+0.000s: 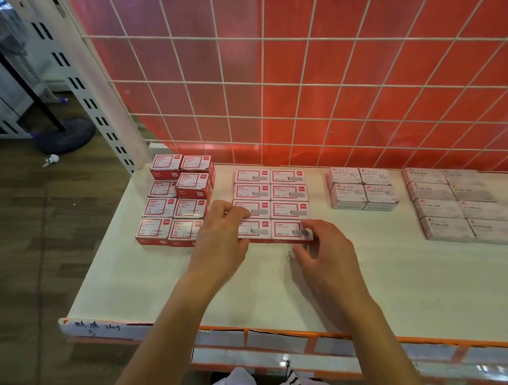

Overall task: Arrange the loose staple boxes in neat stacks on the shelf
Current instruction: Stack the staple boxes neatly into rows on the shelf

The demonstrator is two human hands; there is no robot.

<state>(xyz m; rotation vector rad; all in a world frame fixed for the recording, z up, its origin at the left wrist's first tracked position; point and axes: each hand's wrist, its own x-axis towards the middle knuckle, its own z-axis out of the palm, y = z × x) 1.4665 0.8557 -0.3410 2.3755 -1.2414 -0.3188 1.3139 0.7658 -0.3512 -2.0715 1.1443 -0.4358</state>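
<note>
Both hands are at the near row of the block of flat red-and-white cardboard staple boxes [273, 194], two columns wide and four rows deep, which runs away from the knuckles toward the white wire grid [290, 70].

The left hand [223, 230] has its fingers curled over the left end of the front-left box [256, 228], thumb tucked at the near face, so it holds that end. The right hand [325, 250] is half bent, fingertips against the right end of the front-right box [288, 230], thumb just short of the near face. Whether it truly grips I cannot tell.

The two boxes lie end to end, and their long axis runs straight from one hand to the other, so a squeeze inward looks like the way to square this row. Each hand is nearest its own box.

Just outside the left hand stands the block of taller red paper-clip boxes [176, 200], leaving a narrow gap. Outside the right hand, and behind both wrists, the cream-white shelf board [267, 288] is open, with the pale grey boxes [361, 188] well apart.
</note>
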